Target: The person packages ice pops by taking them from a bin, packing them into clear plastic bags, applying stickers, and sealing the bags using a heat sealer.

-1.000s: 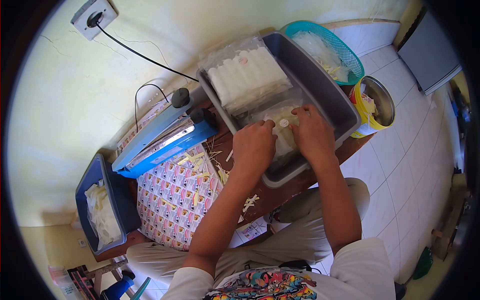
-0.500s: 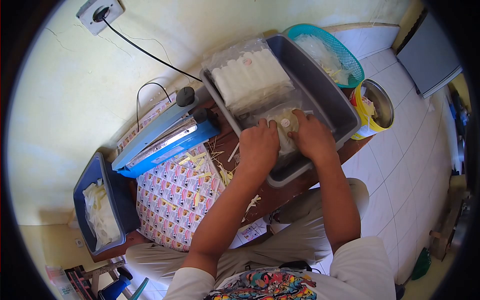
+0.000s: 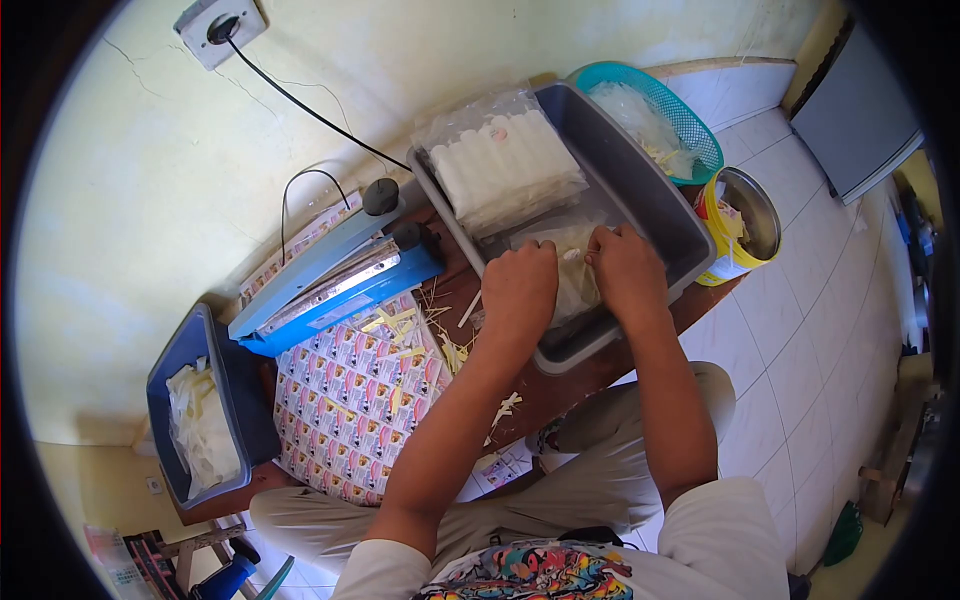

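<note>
My left hand [image 3: 522, 287] and my right hand [image 3: 630, 268] are over the near end of a grey plastic tub [image 3: 690, 250]. Between them lies a clear plastic bag [image 3: 574, 285] with pale contents that I cannot make out. Both hands have their fingers curled and closed on the bag, the left on its left side, the right on its right. Their fingertips are partly hidden. Just beyond, in the tub, rests a stack of clear packs [image 3: 508, 165] filled with white, stick-like pieces.
Left of the tub stands a blue sealer [image 3: 335, 290] with its arm raised, by patterned paper [image 3: 345, 400] with yellow scraps. A dark blue bin [image 3: 255, 420] holds pale packs. A green basket [image 3: 710, 150] and a yellow bucket [image 3: 725, 255] are at the right.
The right fingers have drawn together and shifted slightly on the bag; the round label between the hands is now mostly hidden. The whole view has tilted a little.
</note>
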`<state>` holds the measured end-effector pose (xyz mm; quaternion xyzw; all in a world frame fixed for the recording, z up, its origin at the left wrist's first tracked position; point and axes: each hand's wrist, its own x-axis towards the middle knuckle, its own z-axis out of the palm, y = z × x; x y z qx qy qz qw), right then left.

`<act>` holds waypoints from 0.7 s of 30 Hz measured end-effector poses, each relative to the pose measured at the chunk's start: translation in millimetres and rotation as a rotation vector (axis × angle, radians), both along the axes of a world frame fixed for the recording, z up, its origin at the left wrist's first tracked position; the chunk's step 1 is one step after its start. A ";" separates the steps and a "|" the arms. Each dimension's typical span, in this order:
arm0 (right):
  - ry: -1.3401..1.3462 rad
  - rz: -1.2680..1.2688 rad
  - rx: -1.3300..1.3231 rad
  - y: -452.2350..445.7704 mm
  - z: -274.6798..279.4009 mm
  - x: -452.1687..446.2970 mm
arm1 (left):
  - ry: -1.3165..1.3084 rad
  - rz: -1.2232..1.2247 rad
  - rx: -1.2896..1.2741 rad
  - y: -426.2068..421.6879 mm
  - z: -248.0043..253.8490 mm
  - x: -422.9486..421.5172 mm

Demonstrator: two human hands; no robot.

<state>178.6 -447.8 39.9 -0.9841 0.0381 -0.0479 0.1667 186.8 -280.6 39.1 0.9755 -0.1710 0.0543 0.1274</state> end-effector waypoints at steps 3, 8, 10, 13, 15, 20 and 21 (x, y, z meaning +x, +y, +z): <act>-0.031 -0.004 0.014 -0.1 -0.3 0.5 | -0.003 -0.003 0.052 -0.3 4.7 -2.4; -0.081 0.001 0.070 1.9 8.9 -3.9 | -0.014 0.035 -0.049 0.0 -0.2 -1.1; -0.084 -0.019 0.117 1.9 9.0 -2.6 | -0.027 0.050 -0.074 0.4 -0.4 -1.2; -0.052 0.021 0.124 0.4 8.7 -1.0 | -0.033 0.058 -0.061 0.7 -2.1 -2.3; -0.102 0.037 0.109 2.2 8.0 -3.6 | -0.067 0.031 -0.039 0.7 -5.7 -2.2; -0.055 0.075 0.016 1.6 4.5 -5.4 | -0.091 0.029 -0.060 0.9 -6.3 -4.1; -0.057 0.064 0.033 2.1 4.8 -4.7 | -0.070 0.030 -0.071 1.0 -5.8 -3.5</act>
